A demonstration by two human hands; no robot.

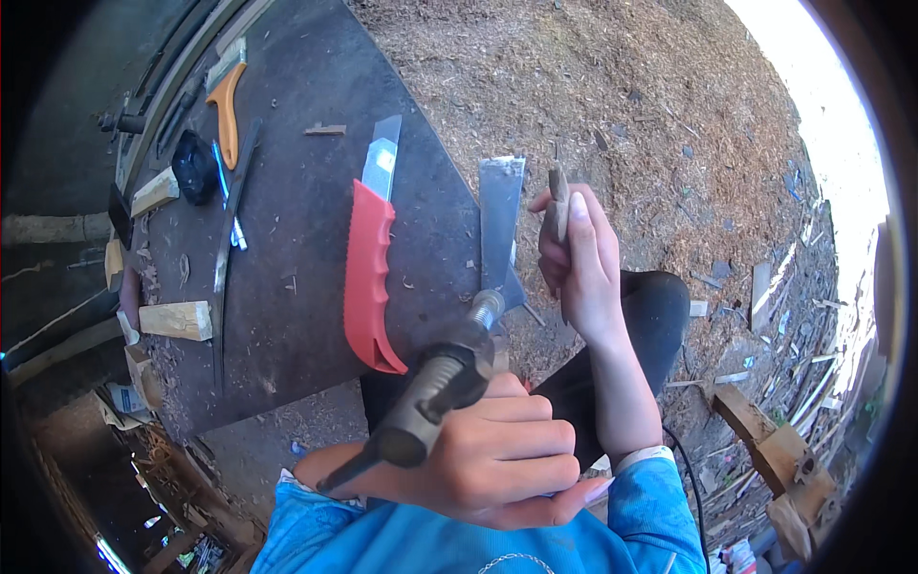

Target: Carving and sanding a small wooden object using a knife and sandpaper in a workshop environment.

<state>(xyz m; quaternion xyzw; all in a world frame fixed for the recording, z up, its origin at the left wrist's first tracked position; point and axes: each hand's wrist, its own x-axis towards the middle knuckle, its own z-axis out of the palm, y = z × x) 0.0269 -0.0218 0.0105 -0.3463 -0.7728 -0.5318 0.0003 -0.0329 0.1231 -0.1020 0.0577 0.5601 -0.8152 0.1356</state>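
Steady the small brown piece [557,203] pinched in the right hand [585,251], its end projecting beyond the grip; whether the left hand [512,454], curled lower left, holds anything is unclear.

Legible text, labels, numbers, signs: none from where I stand. Bright patch [383,156] on the blade of the red-handled knife [368,277]: glare or label, cannot tell. Pale packet [128,398] off the worktop's [296,225] near left corner: surface too small to read.

A woodworking workshop, shown by ground shavings [459,53], wood blocks [176,320] and a paintbrush [227,105].
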